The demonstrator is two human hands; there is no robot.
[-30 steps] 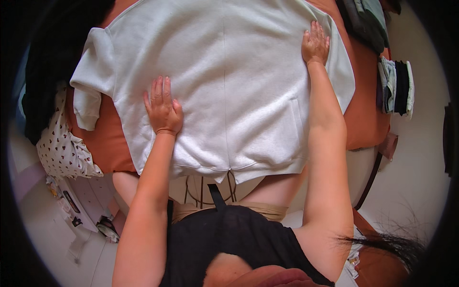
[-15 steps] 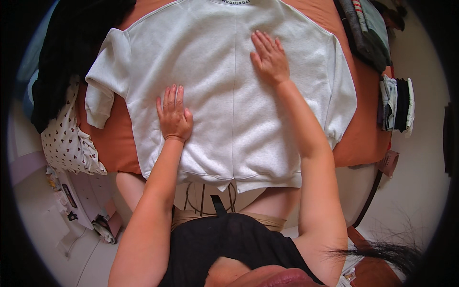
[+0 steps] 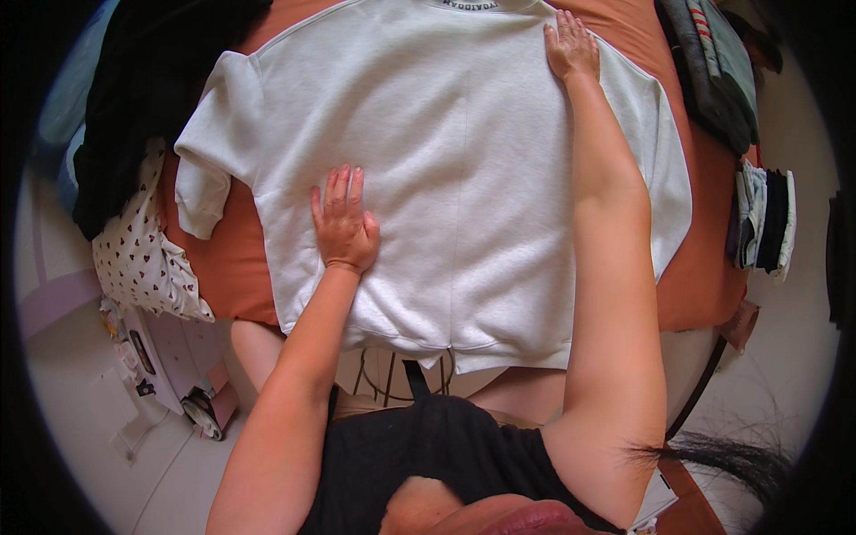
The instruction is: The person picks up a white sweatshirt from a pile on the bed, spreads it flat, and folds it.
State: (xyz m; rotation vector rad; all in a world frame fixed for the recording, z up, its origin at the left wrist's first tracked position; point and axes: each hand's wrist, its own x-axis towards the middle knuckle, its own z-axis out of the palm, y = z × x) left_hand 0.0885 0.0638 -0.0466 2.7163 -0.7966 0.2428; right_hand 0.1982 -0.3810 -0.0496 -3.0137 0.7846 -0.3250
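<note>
1 broad burnt-orange fabric cover (image 3: pixel 236 267), lying below the garment and the fingers of 2 hands. 1 light grey long-sleeved sweatshirt (image 3: pixel 464 160), of soft knit, spread flat directly under the fingers, its neckband left of the right fingertips. 1 loose heap of black cloth (image 3: pixel 143 89), up and left of the left fingers. 1 white fabric piece with small dark hearts (image 3: pixel 147 267), left of the left fingers. 1 stack of folded dark grey garments (image 3: pixel 704 80), right of the right fingers. 1 smaller stack of folded white, black and grey clothes (image 3: pixel 776 223), lower right of those fingers. 1 left hand (image 3: pixel 346 227), palm down, fingers slightly spread, thumb apart. 1 right hand (image 3: pixel 572 49), at the sweatshirt's shoulder edge, fingers slightly fanned.
</note>
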